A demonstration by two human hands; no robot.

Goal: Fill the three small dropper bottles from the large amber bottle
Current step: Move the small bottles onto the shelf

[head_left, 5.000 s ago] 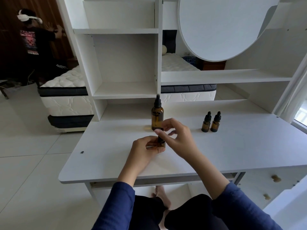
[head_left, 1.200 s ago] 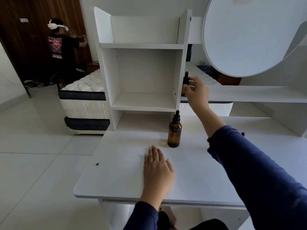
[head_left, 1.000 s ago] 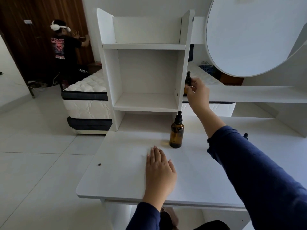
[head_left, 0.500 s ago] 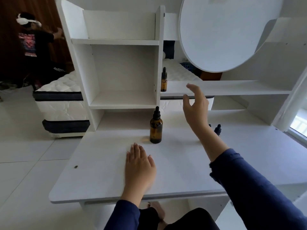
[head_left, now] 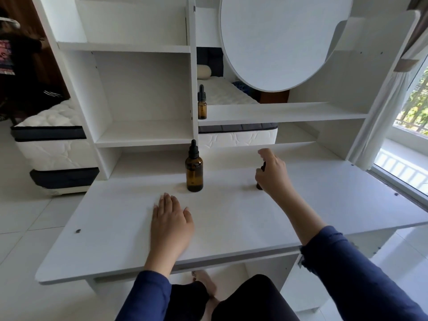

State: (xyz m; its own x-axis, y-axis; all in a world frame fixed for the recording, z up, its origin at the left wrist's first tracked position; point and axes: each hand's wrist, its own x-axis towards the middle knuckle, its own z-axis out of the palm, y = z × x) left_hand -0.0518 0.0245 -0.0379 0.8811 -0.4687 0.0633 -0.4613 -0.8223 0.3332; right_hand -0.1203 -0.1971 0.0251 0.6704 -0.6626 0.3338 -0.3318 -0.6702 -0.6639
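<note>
The large amber bottle (head_left: 194, 170) with its black dropper cap stands upright at the middle of the white desk (head_left: 231, 218). One small dropper bottle (head_left: 202, 105) stands on the upper shelf (head_left: 278, 113), at its left end. My right hand (head_left: 273, 173) is to the right of the large bottle, its thumb and fingers curled around a second small dropper bottle (head_left: 258, 186) that stands on the desk. Only that bottle's base and a bit of its cap show. A third small bottle is hidden. My left hand (head_left: 171, 220) lies flat on the desk, holding nothing.
A white shelf unit with open compartments (head_left: 143, 133) rises behind the desk, with a round white panel (head_left: 278, 38) above it. A mattress (head_left: 53, 144) lies on the floor behind it. Another person (head_left: 14, 66) stands at the far left. A window (head_left: 414, 105) is at the right.
My right hand set a small bottle on the upper shelf, let go, then came down to the right and closed around a small bottle on the desk. My left hand stayed flat.
</note>
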